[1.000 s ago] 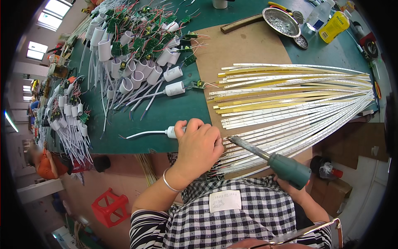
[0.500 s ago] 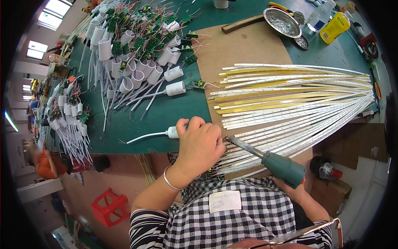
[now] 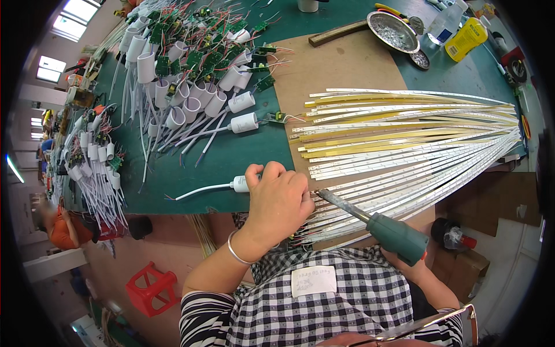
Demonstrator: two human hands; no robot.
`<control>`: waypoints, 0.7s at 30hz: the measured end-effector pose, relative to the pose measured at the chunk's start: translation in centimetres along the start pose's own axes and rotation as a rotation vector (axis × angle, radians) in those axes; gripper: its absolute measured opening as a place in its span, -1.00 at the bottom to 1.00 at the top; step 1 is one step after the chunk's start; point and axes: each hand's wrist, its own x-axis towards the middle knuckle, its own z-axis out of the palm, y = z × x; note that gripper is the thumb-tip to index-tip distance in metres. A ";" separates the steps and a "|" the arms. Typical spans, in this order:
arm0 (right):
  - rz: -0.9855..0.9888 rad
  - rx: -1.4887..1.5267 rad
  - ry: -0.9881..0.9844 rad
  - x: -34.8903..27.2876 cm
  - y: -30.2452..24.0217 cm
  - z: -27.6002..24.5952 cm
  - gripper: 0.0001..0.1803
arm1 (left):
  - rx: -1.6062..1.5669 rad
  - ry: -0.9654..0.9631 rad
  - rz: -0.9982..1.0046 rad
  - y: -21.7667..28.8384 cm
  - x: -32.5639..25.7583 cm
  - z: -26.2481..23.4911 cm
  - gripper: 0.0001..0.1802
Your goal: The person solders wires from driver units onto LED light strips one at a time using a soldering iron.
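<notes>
A green-topped bench (image 3: 231, 162) in a workshop carries a brown board (image 3: 324, 69), and a fan of long white and yellow LED strips (image 3: 404, 139) spreads across that board toward the right edge. At the near edge your left hand (image 3: 277, 202) is clenched over the strip ends and a white lamp-holder cap (image 3: 240, 184), whose white lead trails off to the left. Your right hand (image 3: 419, 266) is mostly hidden under the green handle of the soldering iron (image 3: 376, 222) it grips; the tip sits just beside your left knuckles. Keep the left hand pressing the parts flat against the bench and bring the tip in low, away from your fingers. More capped leads with green driver boards (image 3: 191, 75) lie heaped at the far left corner.
</notes>
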 end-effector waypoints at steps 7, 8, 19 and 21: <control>-0.021 -0.015 0.005 -0.1 0.4 0.3 -0.47 | 0.004 0.002 0.001 -0.1 0.0 0.1 -0.86; -0.033 -0.034 0.016 -0.1 0.4 0.4 -0.47 | 0.001 -0.001 -0.002 -0.1 0.0 0.1 -0.86; -0.211 -0.194 0.039 0.4 0.0 -0.3 -0.47 | 0.002 -0.003 0.002 -0.1 0.0 0.0 -0.85; -0.204 -0.195 0.038 0.4 -0.1 -0.2 -0.46 | 0.001 -0.004 0.004 -0.1 0.0 0.0 -0.85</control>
